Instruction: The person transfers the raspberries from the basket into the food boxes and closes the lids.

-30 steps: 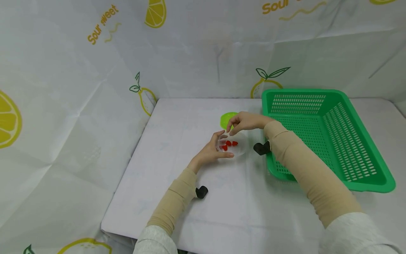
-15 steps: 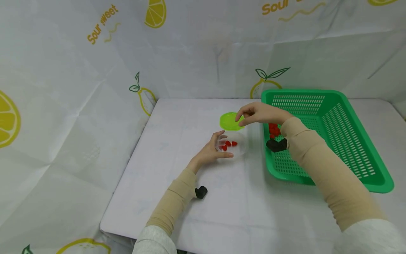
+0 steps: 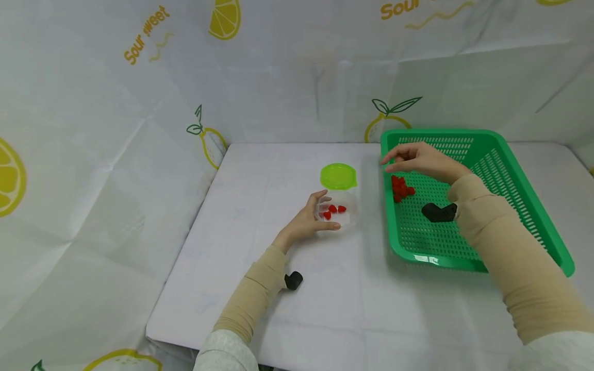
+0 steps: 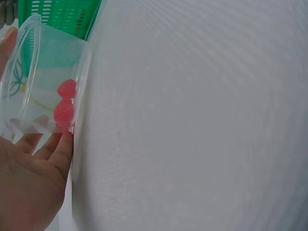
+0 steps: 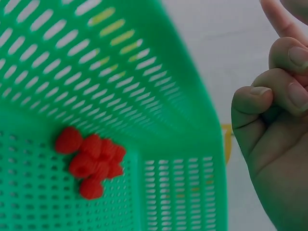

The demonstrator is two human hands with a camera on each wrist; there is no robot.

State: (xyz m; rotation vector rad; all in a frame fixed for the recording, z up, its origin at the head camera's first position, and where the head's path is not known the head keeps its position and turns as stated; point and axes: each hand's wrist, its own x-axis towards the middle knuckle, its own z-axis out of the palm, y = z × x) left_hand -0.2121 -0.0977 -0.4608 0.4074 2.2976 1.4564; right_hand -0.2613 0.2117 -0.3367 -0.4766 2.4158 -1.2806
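In the head view my left hand (image 3: 303,222) holds a clear plastic tub (image 3: 349,212), thumb on the near side and fingers round the far side. Three red raspberries (image 3: 332,208) are visible in that tub. Seen from the left wrist, the clear tub (image 4: 53,72) stands on the tabletop with raspberries (image 4: 66,103) at its bottom. My right hand (image 3: 424,161) hovers over the back left part of a green basket (image 3: 436,260), fingers loosely bent and nothing between them. Below it, a cluster of raspberries (image 5: 91,161) lies in the basket's corner.
A bright green lid (image 3: 338,176) lies flat on the white table (image 3: 250,196) behind the tub. The basket's raised wall (image 5: 187,62) stands to the right of the tub. A lemon-printed cloth (image 3: 287,77) hangs behind the table.
My right hand has moved right, from above the tub, past the lid, to over the basket. The lid and basket raspberries are now uncovered. My left hand and the tub stay put.
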